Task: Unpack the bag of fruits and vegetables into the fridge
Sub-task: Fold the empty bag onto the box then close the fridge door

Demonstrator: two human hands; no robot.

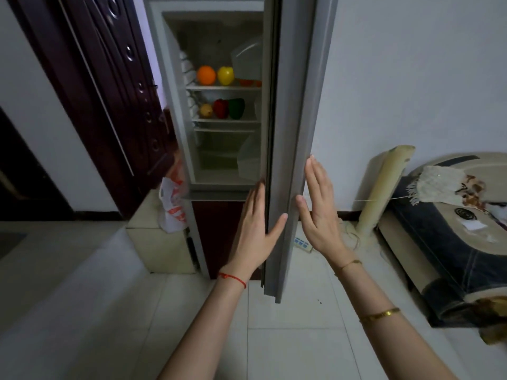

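Fridge (175, 105) stands open ahead of me, its door (295, 133) swung out edge-on between my two hands. My left hand (256, 229) lies flat on the inner side of the door, fingers straight and reaching up along the dark seal, thumb hooked over the door's edge. My right hand (318, 215) is flat too, fingers straight and together, palm against the outer face; neither hand grips anything. Beyond my fingertips, inside the fridge, an orange (206, 75) and a yellow apple (225, 75) sit side by side on the upper shelf. On the shelf below, a yellowish fruit (206, 110), a red pepper (221, 108) and a green pepper (236, 108) stand in a row. The white and orange plastic bag (172, 207) rests on a pale box (153, 242) left of the fridge, well apart from my left hand.
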